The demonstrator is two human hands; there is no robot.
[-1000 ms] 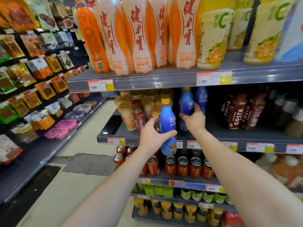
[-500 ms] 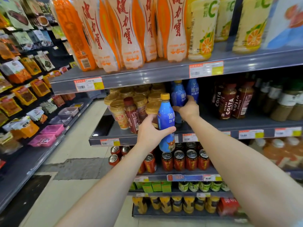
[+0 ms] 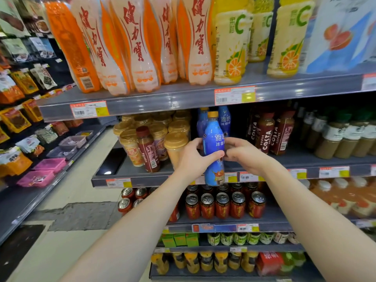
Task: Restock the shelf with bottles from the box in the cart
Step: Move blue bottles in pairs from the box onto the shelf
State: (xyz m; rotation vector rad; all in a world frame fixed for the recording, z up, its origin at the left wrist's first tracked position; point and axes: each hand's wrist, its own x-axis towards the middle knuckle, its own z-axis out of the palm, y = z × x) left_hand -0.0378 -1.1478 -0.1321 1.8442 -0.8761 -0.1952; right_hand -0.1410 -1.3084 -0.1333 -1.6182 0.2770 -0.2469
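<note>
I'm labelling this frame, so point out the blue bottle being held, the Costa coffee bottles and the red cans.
blue bottle [image 3: 213, 139]: head view, on its blue label.
Costa coffee bottles [image 3: 265, 135]: head view, on the left bottle's label.
red cans [image 3: 222, 208]: head view, on a front-row can's side.

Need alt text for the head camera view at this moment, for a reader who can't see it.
Both hands hold a blue bottle with a yellow cap at the front edge of a grey store shelf, the left hand wrapped around its middle and the right hand touching its side. More blue bottles stand behind, brown coffee bottles to the right.
</note>
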